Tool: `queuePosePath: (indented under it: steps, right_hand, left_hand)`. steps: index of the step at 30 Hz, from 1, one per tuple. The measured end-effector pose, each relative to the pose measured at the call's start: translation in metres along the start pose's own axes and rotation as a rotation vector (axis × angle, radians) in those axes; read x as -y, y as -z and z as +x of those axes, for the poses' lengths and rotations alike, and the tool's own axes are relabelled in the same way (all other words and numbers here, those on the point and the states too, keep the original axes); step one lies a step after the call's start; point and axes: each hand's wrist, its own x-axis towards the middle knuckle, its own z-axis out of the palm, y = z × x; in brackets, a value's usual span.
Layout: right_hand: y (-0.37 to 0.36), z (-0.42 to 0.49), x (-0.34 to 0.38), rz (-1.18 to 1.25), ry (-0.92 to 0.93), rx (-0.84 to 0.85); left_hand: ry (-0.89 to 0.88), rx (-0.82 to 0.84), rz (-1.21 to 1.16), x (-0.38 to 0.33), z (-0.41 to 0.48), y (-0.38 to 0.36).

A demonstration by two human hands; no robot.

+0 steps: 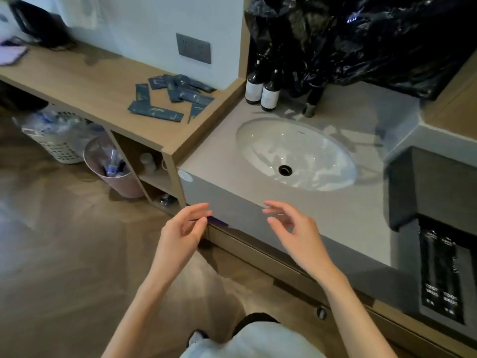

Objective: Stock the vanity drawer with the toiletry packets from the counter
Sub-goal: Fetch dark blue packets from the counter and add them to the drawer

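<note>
Counter (85, 83) of pale wood along the left wall, meeting grey vanity top (335, 215) with white oval sink (296, 153). Black plastic bag (374, 40) heaped behind the basin. Drawer (258, 251) under the vanity front, closed. Left hand (180, 228) and right hand (296, 231) raised before the vanity edge, apart, each grip slack, fingers spread and loosely bent, holding nothing. Toiletry packets (170, 99), dark blue, scattered near the wooden counter's right end, away from both hands. Two dark bottles (260, 93) behind the sink.
</note>
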Motion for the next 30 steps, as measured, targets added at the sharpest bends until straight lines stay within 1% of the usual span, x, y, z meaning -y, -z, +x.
queuePosePath:
  steps: [4, 10, 16, 20, 24, 30]
  right_hand:
    - [-0.057, 0.029, 0.033, -0.016, -0.016, 0.078]
    - [-0.120, 0.096, 0.075, -0.016, 0.020, 0.103]
    - [-0.178, 0.196, 0.110, 0.042, 0.043, 0.065]
    - [-0.210, 0.269, 0.135, 0.093, 0.023, 0.042]
    - [-0.238, 0.346, 0.152, 0.070, 0.009, -0.014]
    - [-0.270, 0.446, 0.155, 0.178, -0.136, -0.049]
  left_hand:
    - [0.002, 0.003, 0.024, 0.014, 0.027, 0.059]
    - [0.000, 0.023, 0.051, 0.037, 0.098, 0.129]
    - [-0.051, 0.054, 0.092, 0.062, 0.203, 0.196]
    - [-0.028, 0.102, 0.126, 0.071, 0.282, 0.242]
    - [-0.007, 0.109, 0.160, 0.080, 0.361, 0.278]
    - [0.058, 0.123, 0.216, 0.112, 0.471, 0.306]
